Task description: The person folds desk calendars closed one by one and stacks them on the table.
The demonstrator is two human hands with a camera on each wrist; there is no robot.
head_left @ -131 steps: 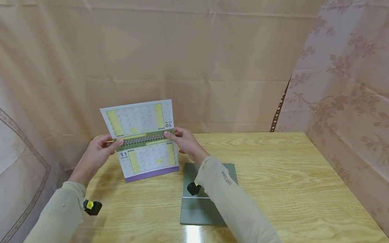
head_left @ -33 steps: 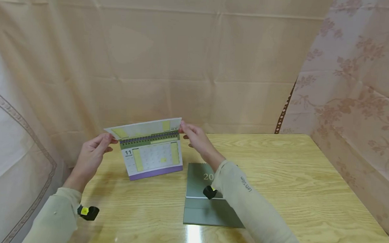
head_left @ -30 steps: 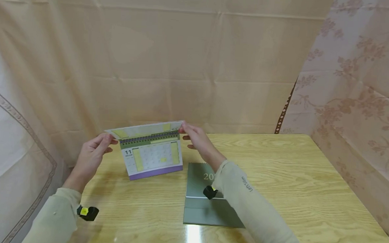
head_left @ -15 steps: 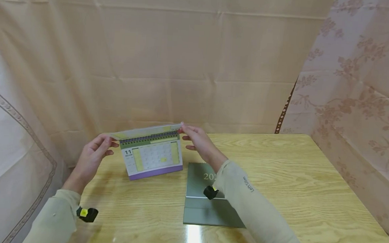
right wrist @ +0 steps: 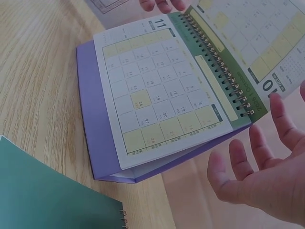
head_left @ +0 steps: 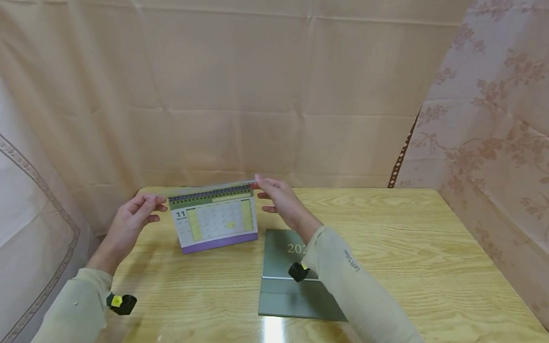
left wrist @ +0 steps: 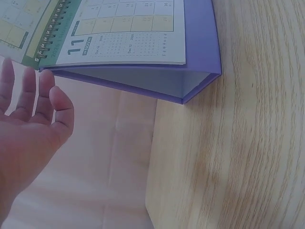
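Observation:
A purple-based desk calendar (head_left: 213, 220) stands tented on the left of the table, its November page facing forward. Its turned-over October page (right wrist: 259, 33) slopes backward behind the spiral binding (right wrist: 217, 62). At the calendar's left end, my left hand (head_left: 129, 223) pinches the edge of the turned page with thumb and forefinger; the thumb is outside the left wrist view, where the other fingers (left wrist: 28, 93) hang loose. My right hand (head_left: 284, 203) holds that page's right corner, its lower fingers (right wrist: 238, 160) spread beside the binding.
A dark green calendar (head_left: 291, 296) lies on the wooden table (head_left: 405, 251) under the right forearm, its coil on the far side. A beige curtain (head_left: 223, 75) hangs behind the table; a flowered cloth (head_left: 509, 132) hangs on the right.
The October page has tipped from raised to nearly hidden behind the binding. Both hands have shifted from the binding to the page's side edges, and the calendar's base has lowered slightly.

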